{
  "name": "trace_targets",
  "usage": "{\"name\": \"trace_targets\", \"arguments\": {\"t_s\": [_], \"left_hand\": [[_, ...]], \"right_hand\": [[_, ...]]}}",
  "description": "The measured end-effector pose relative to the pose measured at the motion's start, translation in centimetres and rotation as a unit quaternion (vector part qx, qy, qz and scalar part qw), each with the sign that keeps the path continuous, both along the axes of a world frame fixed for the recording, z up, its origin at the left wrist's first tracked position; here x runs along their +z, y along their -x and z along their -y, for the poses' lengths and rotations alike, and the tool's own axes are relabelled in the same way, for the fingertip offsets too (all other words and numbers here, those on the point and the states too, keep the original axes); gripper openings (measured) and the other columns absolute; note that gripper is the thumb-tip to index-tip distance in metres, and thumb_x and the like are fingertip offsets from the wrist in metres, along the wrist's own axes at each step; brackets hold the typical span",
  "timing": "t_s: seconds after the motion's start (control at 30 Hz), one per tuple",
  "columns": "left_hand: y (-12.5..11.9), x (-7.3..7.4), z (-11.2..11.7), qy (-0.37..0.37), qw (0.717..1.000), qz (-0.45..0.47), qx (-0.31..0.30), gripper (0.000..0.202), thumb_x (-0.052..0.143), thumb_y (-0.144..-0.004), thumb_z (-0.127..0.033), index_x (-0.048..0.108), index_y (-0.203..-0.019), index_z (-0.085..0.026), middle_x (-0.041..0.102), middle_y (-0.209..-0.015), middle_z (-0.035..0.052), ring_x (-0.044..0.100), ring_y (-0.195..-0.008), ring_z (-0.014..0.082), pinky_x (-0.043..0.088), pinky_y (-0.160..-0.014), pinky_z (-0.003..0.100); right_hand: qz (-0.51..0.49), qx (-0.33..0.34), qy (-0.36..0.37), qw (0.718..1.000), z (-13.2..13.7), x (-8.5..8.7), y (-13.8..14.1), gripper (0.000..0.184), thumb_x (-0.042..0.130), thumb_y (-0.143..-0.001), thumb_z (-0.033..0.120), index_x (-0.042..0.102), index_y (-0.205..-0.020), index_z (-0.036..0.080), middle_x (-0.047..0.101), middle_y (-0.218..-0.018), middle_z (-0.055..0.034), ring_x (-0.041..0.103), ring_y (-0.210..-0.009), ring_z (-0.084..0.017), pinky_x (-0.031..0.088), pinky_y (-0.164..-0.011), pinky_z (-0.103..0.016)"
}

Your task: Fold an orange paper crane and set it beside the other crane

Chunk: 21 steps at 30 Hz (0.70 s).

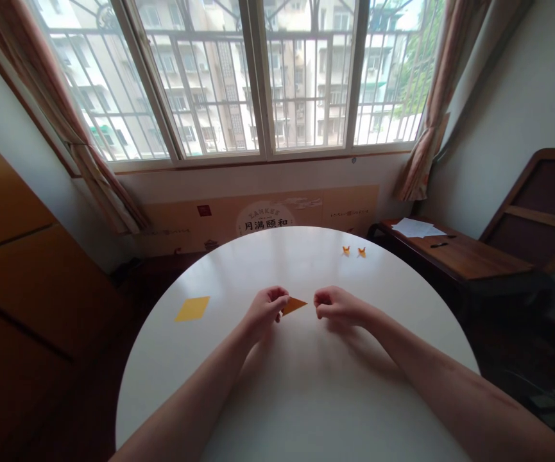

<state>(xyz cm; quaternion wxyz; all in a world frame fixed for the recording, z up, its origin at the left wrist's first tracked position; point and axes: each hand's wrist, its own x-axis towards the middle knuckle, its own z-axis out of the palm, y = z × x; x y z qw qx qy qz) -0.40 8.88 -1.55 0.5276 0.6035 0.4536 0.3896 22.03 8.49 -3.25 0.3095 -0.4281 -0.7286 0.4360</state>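
My left hand (266,308) is closed in a pinch on one end of a folded orange paper triangle (295,305) that lies low over the round white table (296,398). The triangle's free tip points right. A short gap beyond that tip, my right hand (337,305) rests on the table with its fingers curled in, not touching the paper. A flat yellow paper square (193,308) lies on the table to the left of my left hand.
Two small folded orange paper figures (353,251) stand near the table's far right edge. A dark wooden side table (455,253) with white sheets (416,227) is at the right. A barred window (258,77) and a printed cardboard panel (262,218) are behind.
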Motion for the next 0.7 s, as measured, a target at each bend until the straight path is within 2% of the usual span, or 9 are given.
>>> {"name": "trace_targets", "arguments": {"t_s": [0.07, 0.13, 0.23, 0.3, 0.47, 0.7], "left_hand": [[0.2, 0.4, 0.0, 0.021, 0.999, 0.022, 0.02, 0.024, 0.067, -0.072, -0.037, 0.059, -0.077, -0.015, 0.054, -0.061, -0.0023, 0.046, -0.053, 0.0091, 0.032, -0.047, 0.019], [0.2, 0.7, 0.2, 0.052, 0.997, 0.046, 0.021, 0.026, 0.067, -0.074, -0.038, 0.059, -0.081, -0.015, 0.054, -0.063, -0.0017, 0.046, -0.055, 0.0083, 0.032, -0.049, 0.018], [0.0, 1.1, 0.8, 0.111, 0.99, 0.081, -0.013, 0.03, 0.072, -0.071, -0.039, 0.058, -0.081, -0.015, 0.051, -0.062, -0.0029, 0.043, -0.053, 0.0068, 0.03, -0.048, 0.017], [-0.3, 1.2, 1.1, 0.144, 0.984, 0.101, -0.042, 0.035, 0.077, -0.067, -0.041, 0.058, -0.078, -0.015, 0.05, -0.061, -0.0032, 0.041, -0.052, 0.0062, 0.03, -0.048, 0.017], [-0.6, 1.1, 1.4, 0.192, 0.969, 0.13, -0.082, 0.041, 0.084, -0.063, -0.043, 0.057, -0.076, -0.015, 0.049, -0.061, -0.0039, 0.04, -0.052, 0.0049, 0.033, -0.049, 0.017], [-0.7, 0.7, 1.4, 0.218, 0.961, 0.142, -0.092, 0.041, 0.086, -0.065, -0.039, 0.057, -0.085, -0.017, 0.05, -0.065, -0.0047, 0.042, -0.054, 0.0045, 0.034, -0.049, 0.015]], "right_hand": [[-0.031, -0.016, -0.005, 0.999, -0.3, 0.1, -0.1, 0.005, 0.056, -0.069, 0.015, 0.06, -0.072, 0.016, 0.061, -0.064, 0.0005, 0.05, -0.058, -0.011, 0.037, -0.053, -0.022], [-0.065, -0.032, -0.011, 0.997, -0.3, 0.2, 0.0, 0.014, 0.056, -0.074, 0.02, 0.062, -0.085, 0.016, 0.063, -0.07, -0.0007, 0.053, -0.061, -0.013, 0.042, -0.055, -0.023], [-0.106, -0.042, -0.025, 0.993, 0.0, 0.4, 0.6, 0.031, 0.061, -0.079, 0.029, 0.062, -0.107, 0.015, 0.063, -0.077, -0.0019, 0.054, -0.062, -0.013, 0.046, -0.056, -0.026], [-0.124, -0.038, -0.038, 0.991, 0.4, 0.5, 1.0, 0.036, 0.065, -0.079, 0.032, 0.063, -0.112, 0.016, 0.064, -0.081, -0.0029, 0.054, -0.063, -0.013, 0.047, -0.058, -0.026], [-0.142, -0.028, -0.084, 0.986, 1.2, 0.6, 1.7, 0.03, 0.07, -0.079, 0.033, 0.069, -0.105, 0.018, 0.066, -0.085, -0.004, 0.055, -0.066, -0.013, 0.045, -0.06, -0.026], [-0.123, -0.023, -0.12, 0.985, 1.4, 0.3, 2.1, 0.02, 0.074, -0.081, 0.036, 0.072, -0.088, 0.018, 0.071, -0.084, -0.0061, 0.058, -0.068, -0.015, 0.044, -0.058, -0.026]]}}
